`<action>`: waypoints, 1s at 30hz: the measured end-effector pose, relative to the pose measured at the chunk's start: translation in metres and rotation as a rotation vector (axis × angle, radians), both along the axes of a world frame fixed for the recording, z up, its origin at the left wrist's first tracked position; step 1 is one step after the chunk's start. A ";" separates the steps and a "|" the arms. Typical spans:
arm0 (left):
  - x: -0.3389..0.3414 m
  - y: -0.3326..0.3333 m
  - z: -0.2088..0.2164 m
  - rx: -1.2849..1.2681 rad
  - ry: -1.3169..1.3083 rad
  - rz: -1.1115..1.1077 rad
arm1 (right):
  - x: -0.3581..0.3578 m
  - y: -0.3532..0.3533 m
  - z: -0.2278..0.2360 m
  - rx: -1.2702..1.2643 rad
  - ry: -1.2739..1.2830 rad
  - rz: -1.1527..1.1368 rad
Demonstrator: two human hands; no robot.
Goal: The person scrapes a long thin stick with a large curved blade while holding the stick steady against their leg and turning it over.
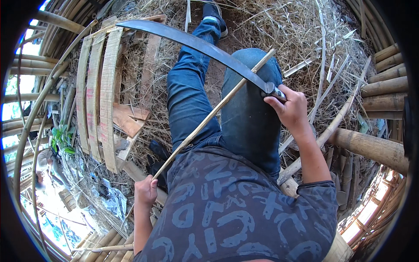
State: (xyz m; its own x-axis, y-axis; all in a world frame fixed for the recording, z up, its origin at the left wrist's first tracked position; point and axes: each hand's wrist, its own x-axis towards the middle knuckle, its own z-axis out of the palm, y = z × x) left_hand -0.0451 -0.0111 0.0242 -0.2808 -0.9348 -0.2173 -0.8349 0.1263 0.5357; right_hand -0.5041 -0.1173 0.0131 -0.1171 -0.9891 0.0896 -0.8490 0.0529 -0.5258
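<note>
A long, thin bamboo stick (203,121) runs slantwise across my lap, its far end over my right knee. My left hand (145,191) is closed round its near part, beside my left hip. In my right hand (291,107) is the handle of a machete (192,43) with a long, curved dark blade. The blade points to the far left and crosses the stick above my right knee. Whether its edge touches the stick I cannot tell.
Wooden slats (109,100) nailed together lie to the left of my legs. Dry straw (279,26) covers the ground ahead. A thick bamboo pole (371,148) juts in from the right. Bamboo walls (386,87) enclose the place. Clear plastic (112,196) lies at the left.
</note>
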 end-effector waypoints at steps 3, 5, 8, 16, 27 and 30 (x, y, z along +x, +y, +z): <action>0.002 -0.004 0.006 0.019 -0.021 0.006 | 0.001 0.000 0.001 -0.024 -0.001 0.001; -0.003 -0.006 0.005 0.011 -0.012 0.001 | 0.001 0.001 0.002 -0.041 0.004 0.002; -0.012 -0.006 0.005 0.022 -0.006 0.002 | -0.002 0.003 0.000 -0.052 0.014 -0.028; -0.026 -0.002 0.003 0.049 -0.013 0.018 | -0.005 0.000 0.004 -0.077 0.060 0.047; -0.025 0.001 0.000 0.064 -0.004 0.026 | -0.005 -0.006 0.020 -0.136 0.291 0.116; -0.029 -0.001 -0.004 0.074 0.013 0.049 | -0.009 -0.004 0.017 -0.043 0.307 -0.049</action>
State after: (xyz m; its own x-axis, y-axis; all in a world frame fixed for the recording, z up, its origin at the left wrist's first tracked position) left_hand -0.0746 -0.0118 0.0205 -0.2380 -0.9290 -0.2834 -0.8322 0.0446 0.5527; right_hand -0.5133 -0.1211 0.0299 -0.1252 -0.9775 0.1696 -0.9655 0.0807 -0.2476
